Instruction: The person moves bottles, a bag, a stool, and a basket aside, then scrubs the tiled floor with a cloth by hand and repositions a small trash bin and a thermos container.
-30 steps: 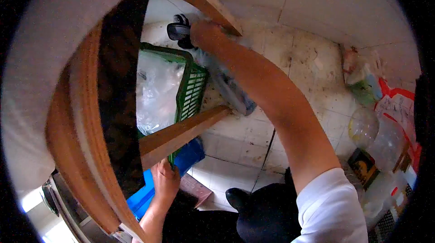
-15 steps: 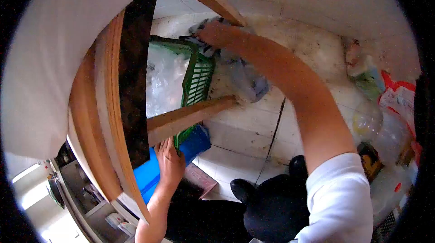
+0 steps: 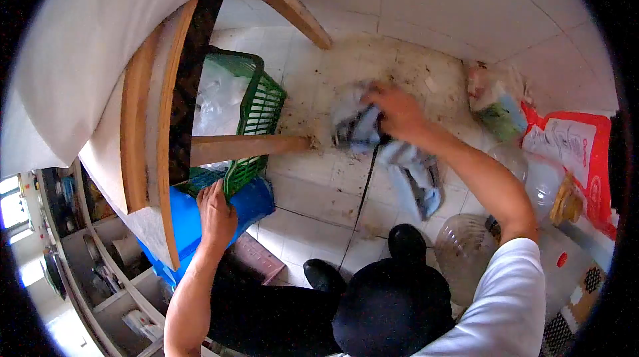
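Note:
My right hand (image 3: 397, 115) is closed on a crumpled grey-blue cloth (image 3: 414, 174) against the dirty tiled floor (image 3: 319, 187). Part of the cloth bunches under the fingers, and a loose end trails toward my feet; motion smears it a little. At the left, my left hand (image 3: 217, 216) has its fingers hooked over the near rim of a green plastic basket (image 3: 264, 105), which holds clear plastic bags (image 3: 216, 100). A wooden table leg (image 3: 246, 148) crosses in front of the basket. Below my left hand lies a blue container (image 3: 256, 204).
Another wooden leg (image 3: 286, 4) stands by the tiled wall. To the right are a red and white bag (image 3: 566, 150), clear plastic jars (image 3: 466, 250) and other packages. A pink box (image 3: 259, 258) lies near my knee. Shelves (image 3: 116, 250) stand at lower left.
My right hand has come away from beside the far end of the basket, moving right and nearer with the cloth. My left hand stays on the basket; the view has shifted.

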{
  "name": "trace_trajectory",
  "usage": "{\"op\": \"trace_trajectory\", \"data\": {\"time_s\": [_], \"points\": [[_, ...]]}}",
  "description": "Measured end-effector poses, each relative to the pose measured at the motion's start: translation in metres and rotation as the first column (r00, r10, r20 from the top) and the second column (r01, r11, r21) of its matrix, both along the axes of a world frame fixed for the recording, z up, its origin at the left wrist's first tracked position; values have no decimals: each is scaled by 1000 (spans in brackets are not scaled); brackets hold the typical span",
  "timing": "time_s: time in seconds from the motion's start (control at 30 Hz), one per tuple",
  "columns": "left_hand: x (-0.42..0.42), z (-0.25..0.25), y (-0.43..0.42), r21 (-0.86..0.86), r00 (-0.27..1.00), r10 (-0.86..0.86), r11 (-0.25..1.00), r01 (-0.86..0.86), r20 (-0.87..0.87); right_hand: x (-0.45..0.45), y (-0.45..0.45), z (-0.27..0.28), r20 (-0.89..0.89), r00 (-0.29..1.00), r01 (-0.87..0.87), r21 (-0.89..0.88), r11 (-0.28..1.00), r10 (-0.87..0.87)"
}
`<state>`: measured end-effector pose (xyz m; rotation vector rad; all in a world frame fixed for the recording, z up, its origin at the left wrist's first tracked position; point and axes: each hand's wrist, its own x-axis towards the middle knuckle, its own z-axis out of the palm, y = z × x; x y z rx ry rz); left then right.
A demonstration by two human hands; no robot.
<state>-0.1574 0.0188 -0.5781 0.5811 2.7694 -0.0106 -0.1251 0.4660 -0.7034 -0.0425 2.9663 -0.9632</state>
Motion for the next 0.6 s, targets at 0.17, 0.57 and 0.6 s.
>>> {"op": "trace_trajectory", "data": {"time_s": [0.17,0.57,0.6], "points": [[1,-10,-9,42,993,-51,998,55,-111,-97,42,15,-323,906,206,-226,952,-272],[-2,-2,8,33,997,-21,999,24,-76,-252,54,-20,508,861,-220,401,889,-16],[0,-1,4,23,996,-25,999,28,-89,-241,41,2,575,818,-272,416,868,-19]]}}
